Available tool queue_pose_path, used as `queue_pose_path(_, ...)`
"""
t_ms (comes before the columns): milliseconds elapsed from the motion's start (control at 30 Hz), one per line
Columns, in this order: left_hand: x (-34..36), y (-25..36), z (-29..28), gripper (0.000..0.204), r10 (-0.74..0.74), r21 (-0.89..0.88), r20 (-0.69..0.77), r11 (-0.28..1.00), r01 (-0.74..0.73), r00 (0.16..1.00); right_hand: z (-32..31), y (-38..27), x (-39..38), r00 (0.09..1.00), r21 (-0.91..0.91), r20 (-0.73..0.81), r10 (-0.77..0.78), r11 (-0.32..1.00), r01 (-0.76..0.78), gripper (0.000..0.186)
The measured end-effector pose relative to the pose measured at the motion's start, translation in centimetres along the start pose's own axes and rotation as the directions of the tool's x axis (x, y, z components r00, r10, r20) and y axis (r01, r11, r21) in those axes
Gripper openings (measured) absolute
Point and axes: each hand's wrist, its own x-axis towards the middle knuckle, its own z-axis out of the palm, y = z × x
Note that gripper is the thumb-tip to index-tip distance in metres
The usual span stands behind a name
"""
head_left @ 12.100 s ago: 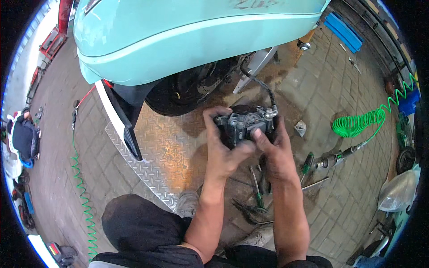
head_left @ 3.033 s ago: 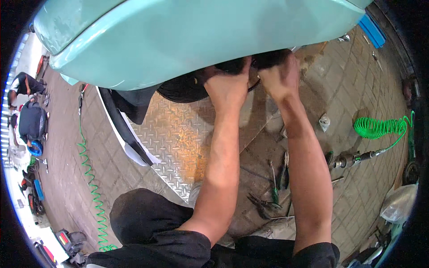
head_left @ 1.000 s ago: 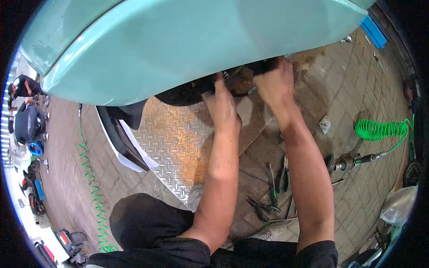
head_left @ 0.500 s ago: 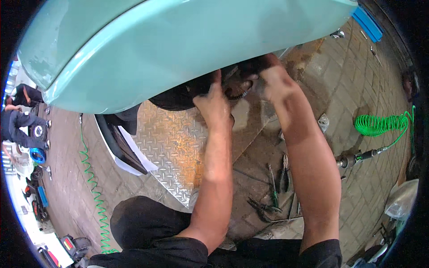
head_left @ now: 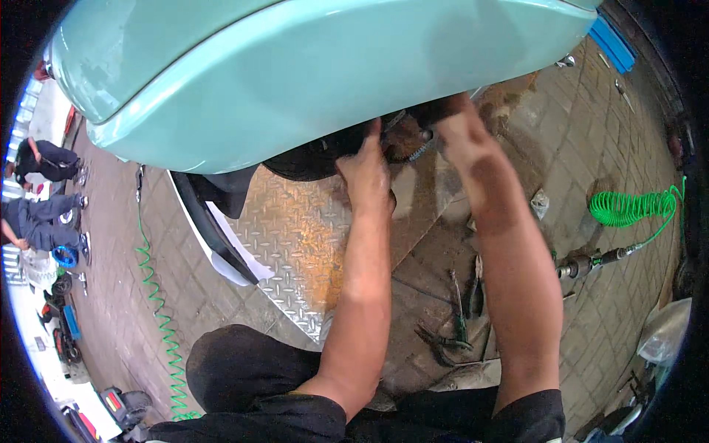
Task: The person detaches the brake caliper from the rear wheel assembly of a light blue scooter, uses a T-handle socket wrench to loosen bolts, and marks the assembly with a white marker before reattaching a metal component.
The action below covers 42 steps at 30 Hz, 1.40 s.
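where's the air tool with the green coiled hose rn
In the head view the air tool lies on the brick floor at far right, right of the right forearm, its green coiled hose just above it.

Repair workshop: scooter [head_left: 295,66], air hose [head_left: 628,207], scattered pliers [head_left: 450,340].

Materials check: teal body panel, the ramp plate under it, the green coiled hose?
Teal body panel: glossy painted shell with soft highlights; metal or plastic, cannot tell. Ramp plate: bare metal, raised diamond tread, rust-orange stains. Green coiled hose: flexible plastic, smooth springy coils.
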Motion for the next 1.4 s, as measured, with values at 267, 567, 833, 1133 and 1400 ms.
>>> queue_pose_path(267, -0.7, 0.3, -0.3, 0.063, 0.057, -0.091, 0.154, 0.995, -0.043, 0.987, 0.4, 4.1, 1.7, 0.990, 0.760, -0.012, 0.140, 0.645, -0.082, 0.036)
queue_pose_path(567, -0.1, -3.0, -1.2, 0.045, -0.151, -0.230, 0.338, 0.944, 0.237, 0.929, -1.2, 2.2, 0.1, 0.975, -0.721, -0.215, -0.060, 0.683, -0.117, 0.053)
queue_pose_path(833, 3.0, -6.8, -3.4, 0.048, -0.387, -0.327, 0.317, 0.812, 0.483, 0.866, -1.2, 1.9, 1.5, 0.896, 0.392, 0.152, 0.417, 0.807, -0.442, 0.032)
queue_pose_path(1133, 1.3, -7.0, 0.3, 0.047, -0.277, 0.047, 0.022, 0.960, 0.275, 0.961, -0.7, -2.0, -1.2, 0.918, -0.139, 0.009, 0.396, 0.910, -0.391, 0.037)
queue_pose_path(1400, 2.1, -5.1, -1.5, 0.046, -0.333, -0.191, 0.234, 0.906, 0.379, 0.913, -3.8, -1.4, -3.7, 0.926, -0.189, -0.154, 0.346, 0.909, -0.371, 0.027)
